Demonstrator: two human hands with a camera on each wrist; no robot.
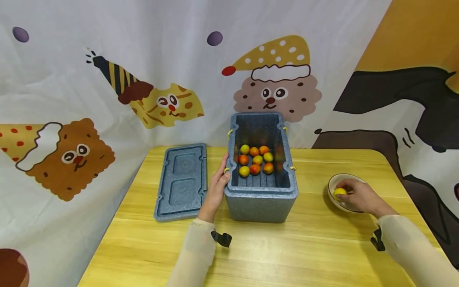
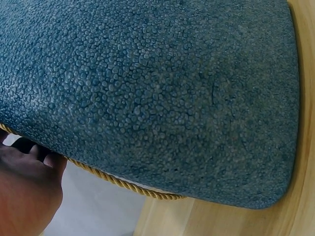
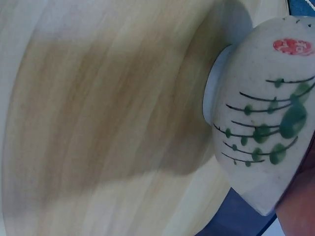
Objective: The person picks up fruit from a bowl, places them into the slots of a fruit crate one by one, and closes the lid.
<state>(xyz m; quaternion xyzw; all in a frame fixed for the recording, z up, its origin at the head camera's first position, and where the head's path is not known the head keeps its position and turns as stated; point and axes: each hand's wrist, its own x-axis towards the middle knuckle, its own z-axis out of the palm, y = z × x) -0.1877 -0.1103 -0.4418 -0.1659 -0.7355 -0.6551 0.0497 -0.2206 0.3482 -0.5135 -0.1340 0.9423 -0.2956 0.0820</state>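
Note:
In the head view, my left hand [image 1: 216, 187] rests against the left side of a grey-blue foam box [image 1: 259, 205], its fingers lying along the wall by the yellow rope handle [image 2: 123, 182]. Inside the uncovered box lie several small yellow and orange-red fruits [image 1: 257, 160]. Over to the right, my right hand [image 1: 360, 195] reaches into a white bowl [image 1: 333, 181] and pinches a small yellow fruit [image 1: 339, 192]. The right wrist view shows the bowl's outside [image 3: 266, 118], painted with green leaves and a red mark; the fingers are hidden there.
The box's grey-blue lid [image 1: 183, 179] lies flat on the wooden table [image 1: 258, 255], left of the box. Behind the table's back edge hangs a printed cloth [image 1: 172, 48] with cartoon figures. Dark straps with camera mounts [image 1: 221, 238] sit at both wrists.

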